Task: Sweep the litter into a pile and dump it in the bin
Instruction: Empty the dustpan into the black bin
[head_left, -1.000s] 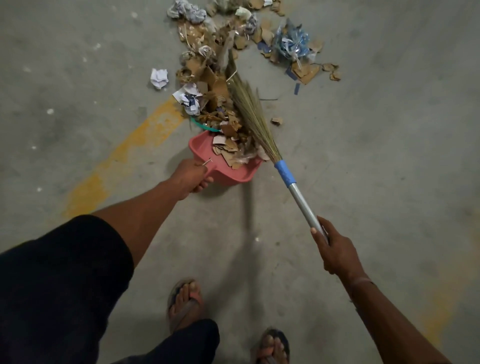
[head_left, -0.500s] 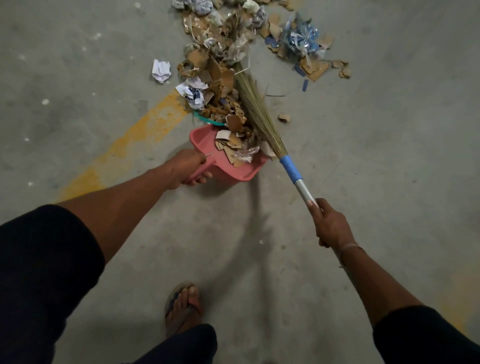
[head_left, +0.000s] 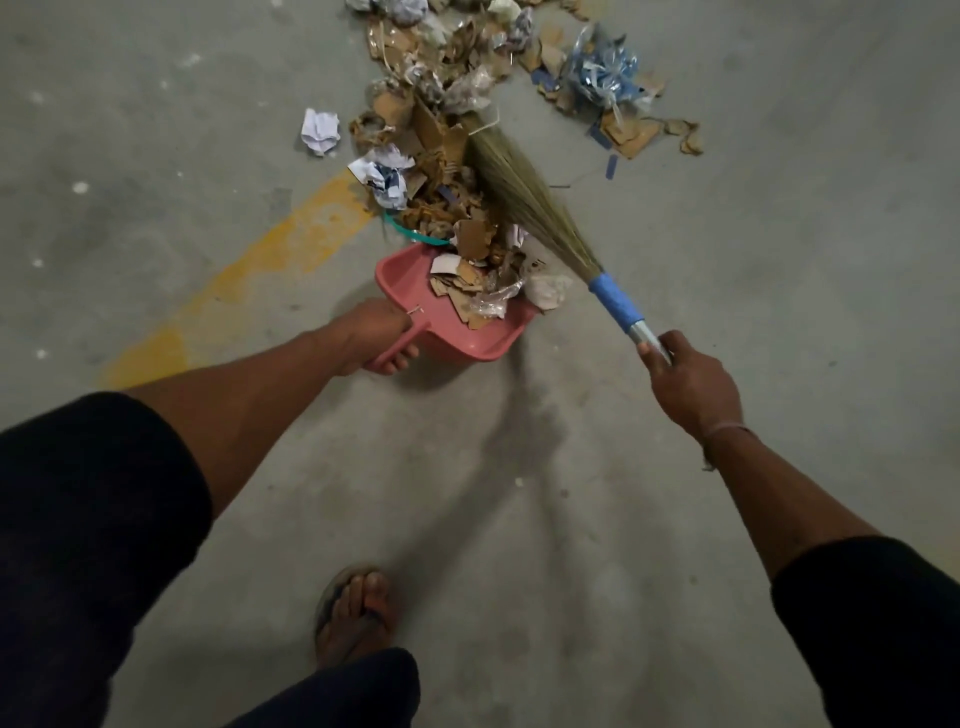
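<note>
A pink dustpan (head_left: 410, 288) lies on the concrete floor with cardboard scraps and clear plastic in it. My left hand (head_left: 371, 335) grips its handle. My right hand (head_left: 693, 382) grips the metal shaft of a grass broom (head_left: 519, 192), just below its blue collar. The broom's bristles lie across the litter pile (head_left: 431, 150) of torn cardboard and crumpled paper that stretches away from the pan's mouth. More cardboard and a blue plastic bundle (head_left: 602, 73) lie further right. No bin is in view.
A crumpled white paper ball (head_left: 320, 130) sits apart, left of the pile. A worn yellow painted line (head_left: 260, 260) runs diagonally across the floor on the left. My sandalled foot (head_left: 356, 613) stands at the bottom centre.
The broom has drawn litter toward the dustpan, which now holds more scraps. My right hand has slid up the shaft, closer to the blue collar.
</note>
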